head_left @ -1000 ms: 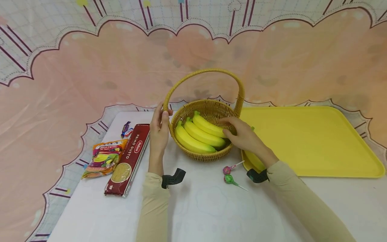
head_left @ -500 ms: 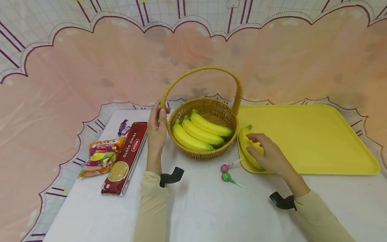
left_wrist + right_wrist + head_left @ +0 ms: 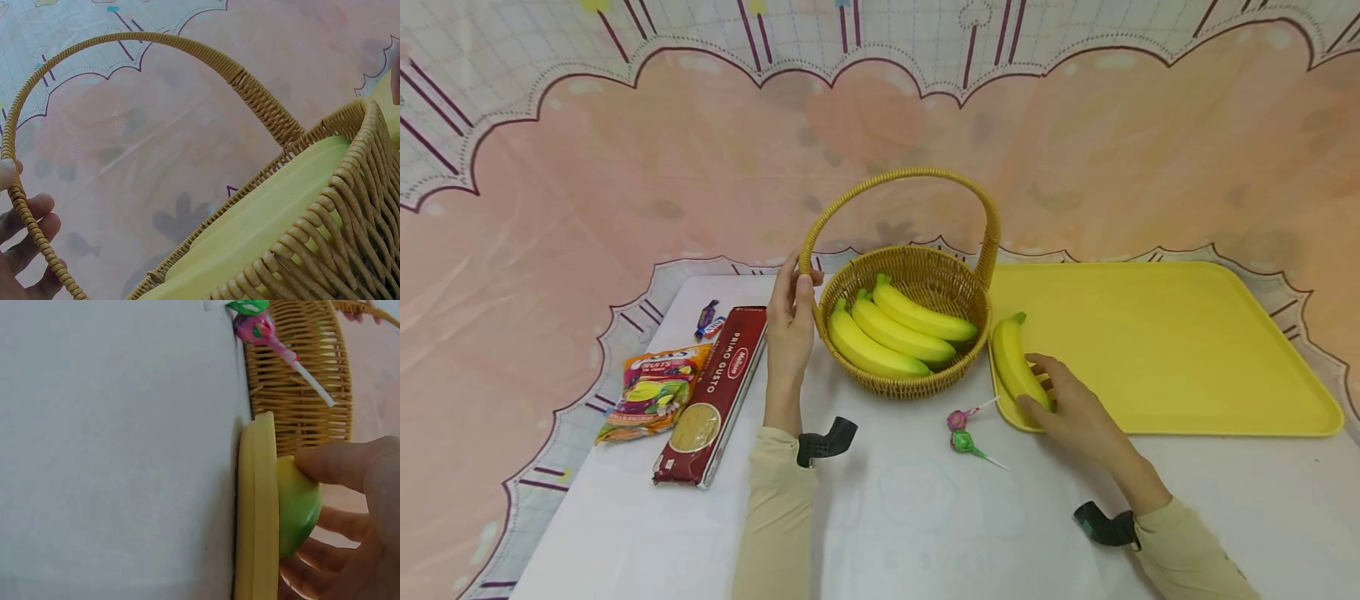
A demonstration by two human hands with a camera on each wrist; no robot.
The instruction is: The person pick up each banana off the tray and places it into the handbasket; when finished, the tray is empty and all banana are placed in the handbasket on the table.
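Note:
My left hand [image 3: 791,329] grips the left side of the wicker basket's handle [image 3: 904,174], its thumb and fingers around the handle in the left wrist view. The basket [image 3: 895,386] stands upright with 3 bananas [image 3: 898,329] side by side in it. Another banana [image 3: 1009,354] lies on the left end of the yellow tray [image 3: 1172,350]. My right hand [image 3: 1078,417] holds this banana near its front end. In the right wrist view the thumb presses one side of its greenish tip [image 3: 300,509] and the fingers curl around the other.
Two lollipops [image 3: 962,429], pink and green, lie in front of the basket. Left of it are a red spaghetti packet [image 3: 715,396], an orange candy bag [image 3: 655,392] and small wrapped sweets [image 3: 707,321]. A patterned cloth [image 3: 700,183] hangs behind the table.
My right hand has moved from inside the basket, leaving the third banana there, to the right and down onto the banana on the tray. The left hand has stayed on the handle.

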